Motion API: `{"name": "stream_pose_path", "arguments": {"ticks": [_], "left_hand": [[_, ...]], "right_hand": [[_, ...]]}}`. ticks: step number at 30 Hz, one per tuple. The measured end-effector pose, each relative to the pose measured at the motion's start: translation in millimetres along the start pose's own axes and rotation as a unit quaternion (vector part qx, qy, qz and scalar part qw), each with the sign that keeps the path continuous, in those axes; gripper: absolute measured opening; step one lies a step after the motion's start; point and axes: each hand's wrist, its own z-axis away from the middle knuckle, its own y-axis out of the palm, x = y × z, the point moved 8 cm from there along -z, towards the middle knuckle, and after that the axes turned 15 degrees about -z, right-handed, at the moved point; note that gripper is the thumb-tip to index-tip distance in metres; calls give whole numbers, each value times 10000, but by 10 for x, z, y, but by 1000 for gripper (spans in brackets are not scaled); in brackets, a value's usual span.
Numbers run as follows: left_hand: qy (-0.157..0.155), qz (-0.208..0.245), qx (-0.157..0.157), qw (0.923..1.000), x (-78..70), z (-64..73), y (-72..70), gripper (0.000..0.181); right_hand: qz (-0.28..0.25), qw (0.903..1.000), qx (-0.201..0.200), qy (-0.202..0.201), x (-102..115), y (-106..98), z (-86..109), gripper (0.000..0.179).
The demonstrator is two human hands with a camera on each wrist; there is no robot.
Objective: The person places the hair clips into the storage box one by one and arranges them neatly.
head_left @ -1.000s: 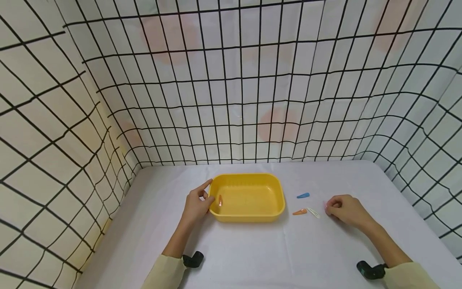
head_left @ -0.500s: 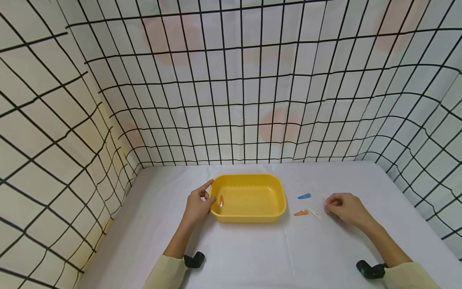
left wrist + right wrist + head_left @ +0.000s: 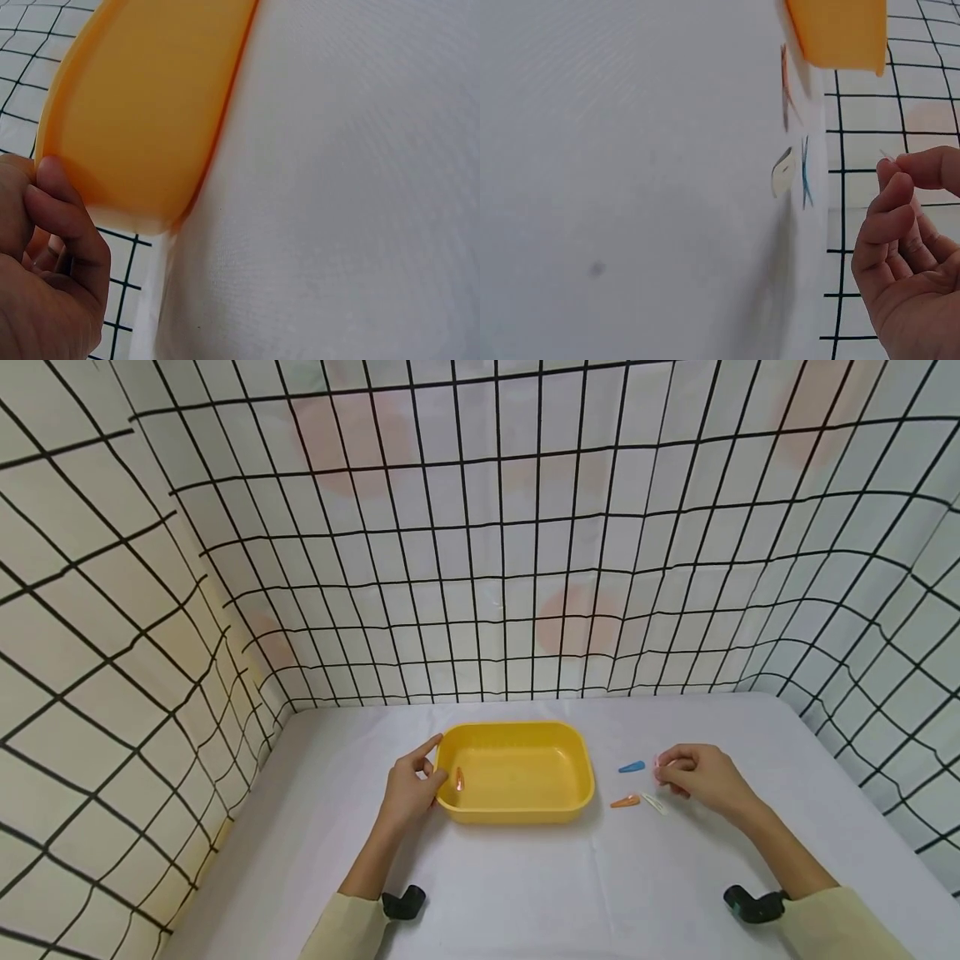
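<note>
My left hand (image 3: pixel 407 787) grips the left rim of a yellow plastic tray (image 3: pixel 517 816), thumb over the edge. Inside the tray, by that end, lies an orange hair clip (image 3: pixel 460 779). Right of the tray, my right hand (image 3: pixel 701 777) pinches a small pink hair clip (image 3: pixel 657 762) between thumb and forefinger; most of it is hidden by the fingers. In the right wrist view only its pale tip (image 3: pixel 887 156) shows. Three snap hair clips lie between tray and right hand: a blue clip (image 3: pixel 632 767), an orange clip (image 3: pixel 625 802) and a white clip (image 3: pixel 655 803).
A white cloth (image 3: pixel 525 893) covers the table. Black wire grid panels (image 3: pixel 480 568) stand along the back and both sides. A black camera is strapped to each wrist, at the cuffs of light sleeves.
My right hand has moved left and slightly away from me with the pink hair clip, closer to the blue and white clips. The left hand stays at the tray's rim.
</note>
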Motion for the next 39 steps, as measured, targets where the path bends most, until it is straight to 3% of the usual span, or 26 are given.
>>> {"name": "stream_pose_path", "arguments": {"ticks": [6,13,20,26,39], "left_hand": [[10,28,3,10000,9,-9,-6,64],[2,75,-11,10000,26,-18,-7,64],[14,105,-34,9999,20,-20,-7,63],[-134,145,15,9998,14,-14,6,63],[-110,152,-8,9998,12,-23,7,64]], "right_hand": [[-548,9982,176,135,99,77,-48,34],[-772,9964,280,220,227,164,-151,37],[-1067,9932,464,42,413,284,-225,39],[-1330,9891,624,32,526,426,-277,37],[-1891,9764,1042,-27,776,827,-366,35]]}}
